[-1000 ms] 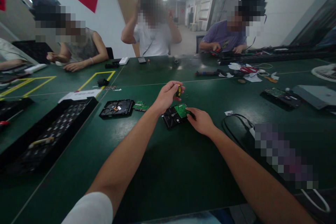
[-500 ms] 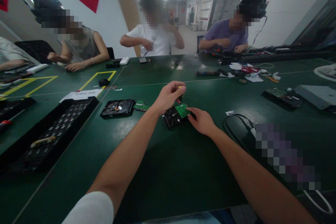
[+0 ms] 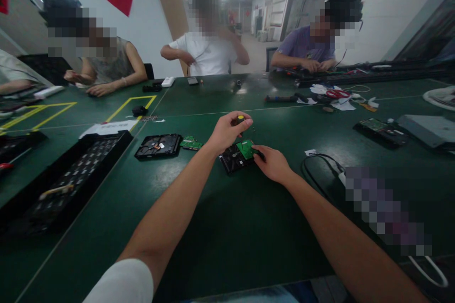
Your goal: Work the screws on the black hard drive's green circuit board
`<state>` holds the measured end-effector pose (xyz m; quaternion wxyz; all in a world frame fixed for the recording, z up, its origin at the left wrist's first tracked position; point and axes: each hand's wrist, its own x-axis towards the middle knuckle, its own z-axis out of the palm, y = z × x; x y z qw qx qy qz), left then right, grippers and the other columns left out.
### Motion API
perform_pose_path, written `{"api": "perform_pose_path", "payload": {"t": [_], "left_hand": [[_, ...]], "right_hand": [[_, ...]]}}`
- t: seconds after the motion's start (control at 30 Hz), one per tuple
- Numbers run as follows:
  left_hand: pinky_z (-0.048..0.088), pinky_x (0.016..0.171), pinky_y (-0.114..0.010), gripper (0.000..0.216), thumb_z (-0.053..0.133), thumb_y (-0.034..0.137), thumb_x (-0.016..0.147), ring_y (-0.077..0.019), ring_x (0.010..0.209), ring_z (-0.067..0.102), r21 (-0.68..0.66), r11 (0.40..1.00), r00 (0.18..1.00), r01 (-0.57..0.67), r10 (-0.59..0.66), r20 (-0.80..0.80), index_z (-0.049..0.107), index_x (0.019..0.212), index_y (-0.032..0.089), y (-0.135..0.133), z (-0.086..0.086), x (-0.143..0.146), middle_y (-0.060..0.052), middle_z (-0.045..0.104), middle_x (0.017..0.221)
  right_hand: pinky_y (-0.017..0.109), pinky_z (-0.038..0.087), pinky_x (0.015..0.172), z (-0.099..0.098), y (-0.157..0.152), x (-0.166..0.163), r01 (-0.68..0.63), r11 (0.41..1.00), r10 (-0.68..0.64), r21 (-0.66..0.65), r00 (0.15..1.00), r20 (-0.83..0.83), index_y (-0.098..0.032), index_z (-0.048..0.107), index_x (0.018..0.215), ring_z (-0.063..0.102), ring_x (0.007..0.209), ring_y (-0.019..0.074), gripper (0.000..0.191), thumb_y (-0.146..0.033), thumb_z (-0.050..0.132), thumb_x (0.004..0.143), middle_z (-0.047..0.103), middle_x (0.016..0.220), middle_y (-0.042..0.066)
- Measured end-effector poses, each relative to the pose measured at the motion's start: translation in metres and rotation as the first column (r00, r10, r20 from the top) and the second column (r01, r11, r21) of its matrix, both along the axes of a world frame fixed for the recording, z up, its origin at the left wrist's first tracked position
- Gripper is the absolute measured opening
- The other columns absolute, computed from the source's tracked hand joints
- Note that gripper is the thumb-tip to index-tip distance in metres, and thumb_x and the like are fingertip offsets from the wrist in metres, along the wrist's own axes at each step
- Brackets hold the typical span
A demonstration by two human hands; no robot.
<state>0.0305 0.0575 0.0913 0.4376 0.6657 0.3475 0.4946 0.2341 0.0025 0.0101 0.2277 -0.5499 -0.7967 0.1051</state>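
Note:
A hard drive (image 3: 232,160) lies on the green table before me, its green circuit board (image 3: 245,148) facing up. Over the board, my left hand (image 3: 229,131) is closed around an upright screwdriver (image 3: 241,118); its yellow top shows above my fingers, and the tip is hard to make out. My right hand (image 3: 273,163) grips the drive's right edge, thumb and fingers closed on it. To the left lie a loose green circuit board (image 3: 191,143) and a second hard drive (image 3: 158,146).
A long black tray (image 3: 67,180) stands on the left. On the right are another hard drive (image 3: 380,132), a grey metal box (image 3: 426,130) and a black cable (image 3: 309,175). Scissors with red handles (image 3: 337,94) lie among paper scraps. Several people sit across the table.
My left hand has turned slightly about the screwdriver, so its yellow top now shows more. My right hand and the hard drive stay in place. Across the table, co-workers' hands have shifted.

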Motion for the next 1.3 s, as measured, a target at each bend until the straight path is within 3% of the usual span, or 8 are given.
{"api": "perform_pose_path", "payload": {"t": [0.17, 0.33, 0.43, 0.63, 0.83, 1.3], "left_hand": [[0.051, 0.059, -0.02, 0.032, 0.073, 0.034, 0.09, -0.0107, 0.072, 0.057, -0.031, 0.999, 1.0, -0.017, 0.017, 0.007, 0.069, 0.117, 0.018, -0.0009, 0.0021, -0.0005, -0.002, 0.062, 0.084], [0.054, 0.06, -0.02, 0.031, 0.072, 0.035, 0.092, -0.0153, 0.087, 0.066, -0.114, 0.992, 0.992, 0.048, -0.034, 0.124, 0.059, 0.115, 0.018, -0.0003, 0.0009, 0.0026, -0.007, 0.069, 0.096], [0.056, 0.061, -0.021, 0.026, 0.065, 0.038, 0.097, -0.0168, 0.094, 0.066, -0.115, 0.99, 0.987, 0.077, -0.059, 0.15, 0.063, 0.113, 0.018, 0.0008, 0.0, 0.0022, -0.009, 0.07, 0.105], [0.058, 0.061, -0.022, 0.026, 0.06, 0.035, 0.099, -0.0163, 0.092, 0.063, -0.095, 0.995, 0.994, 0.021, -0.011, 0.105, 0.07, 0.117, 0.019, 0.0027, -0.0012, 0.0, -0.008, 0.066, 0.107], [0.06, 0.067, -0.024, 0.027, 0.059, 0.038, 0.101, -0.0164, 0.094, 0.065, -0.112, 0.99, 0.986, 0.09, -0.073, 0.148, 0.066, 0.119, 0.019, 0.0018, -0.0013, 0.0013, -0.008, 0.069, 0.107], [0.059, 0.067, -0.023, 0.028, 0.063, 0.039, 0.099, -0.0148, 0.089, 0.063, -0.063, 0.995, 0.993, 0.071, -0.064, 0.1, 0.066, 0.118, 0.018, 0.0006, -0.0016, 0.0022, -0.007, 0.067, 0.101]], "right_hand": [[0.04, 0.055, 0.094, -0.0023, 0.0015, 0.0008, -0.002, 1.0, 0.002, 0.002, 1.0, 0.006, -0.023, 0.064, 0.14, 0.071, 0.109, 0.0263, 0.041, -0.037, 0.051, 0.103, 0.068, 0.139, 0.008], [0.041, 0.054, 0.097, -0.0036, 0.0024, 0.0013, -0.003, 1.0, 0.003, 0.003, 1.0, 0.007, -0.023, 0.064, 0.14, 0.07, 0.112, 0.0268, 0.042, -0.037, 0.05, 0.103, 0.067, 0.141, 0.008], [0.041, 0.054, 0.098, -0.0024, 0.002, 0.001, 0.001, 1.0, -0.001, -0.005, 1.0, 0.017, -0.024, 0.063, 0.141, 0.07, 0.113, 0.0267, 0.042, -0.037, 0.05, 0.104, 0.067, 0.141, 0.008], [0.041, 0.053, 0.101, 0.0011, 0.0006, 0.0, -0.004, 1.0, 0.004, -0.013, 1.0, 0.026, -0.023, 0.063, 0.141, 0.068, 0.118, 0.0271, 0.042, -0.036, 0.049, 0.104, 0.067, 0.141, 0.008], [0.04, 0.055, 0.095, 0.0, 0.0009, -0.0001, 0.017, 0.999, -0.016, -0.033, 0.999, 0.029, -0.026, 0.063, 0.142, 0.07, 0.111, 0.0261, 0.042, -0.037, 0.052, 0.103, 0.067, 0.141, 0.007], [0.037, 0.055, 0.09, -0.0004, -0.0001, -0.0004, 0.014, 1.0, -0.014, -0.006, 1.0, 0.013, -0.024, 0.063, 0.142, 0.072, 0.103, 0.0246, 0.043, -0.036, 0.053, 0.103, 0.07, 0.136, 0.008]]}}
